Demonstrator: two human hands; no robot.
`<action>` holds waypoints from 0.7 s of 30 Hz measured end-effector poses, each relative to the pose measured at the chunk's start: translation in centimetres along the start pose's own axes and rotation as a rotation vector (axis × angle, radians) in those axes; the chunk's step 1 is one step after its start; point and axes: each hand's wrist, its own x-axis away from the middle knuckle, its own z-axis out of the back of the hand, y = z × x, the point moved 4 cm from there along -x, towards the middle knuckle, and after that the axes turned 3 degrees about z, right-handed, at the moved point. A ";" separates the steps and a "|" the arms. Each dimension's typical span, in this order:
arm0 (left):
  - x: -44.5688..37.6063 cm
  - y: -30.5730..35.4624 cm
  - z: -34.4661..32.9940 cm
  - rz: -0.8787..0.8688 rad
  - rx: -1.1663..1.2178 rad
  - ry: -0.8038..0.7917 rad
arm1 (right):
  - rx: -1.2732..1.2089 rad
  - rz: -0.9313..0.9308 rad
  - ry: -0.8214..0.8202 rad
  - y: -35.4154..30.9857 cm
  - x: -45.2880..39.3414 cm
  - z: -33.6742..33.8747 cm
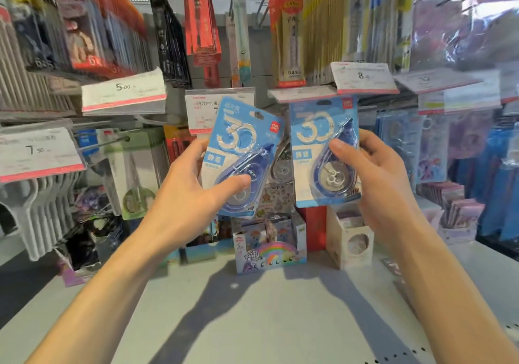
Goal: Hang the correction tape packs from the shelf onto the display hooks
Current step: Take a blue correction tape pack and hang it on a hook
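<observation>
Two blue correction tape packs are held up in front of the display. My left hand [193, 192] grips the left pack [238, 141], which is tilted to the right, thumb on its clear blister. The right pack [323, 139] stands upright in my right hand [384, 178], thumb on its front; its top edge sits just under a price tag [362, 78]. A bare display hook [112, 142] juts out at the left. Another correction tape pack [282, 167] hangs behind, between the two held ones.
Hanging pen and stationery packs crowd the hooks above and on both sides, with price tags [123, 91] in front. Small display boxes [269, 248] of cards stand at the back of the white shelf [252, 321]. Grey hangers [42, 209] hang at the left.
</observation>
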 end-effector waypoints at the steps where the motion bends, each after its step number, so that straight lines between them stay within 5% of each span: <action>1: -0.3 0.2 -0.2 -0.008 0.008 0.003 | 0.010 0.000 -0.003 0.1 0.1 0.1; 21: -1.3 1.7 -0.1 -0.056 0.037 0.018 | 0.222 -0.004 -0.090 3.6 -3.5 -1.2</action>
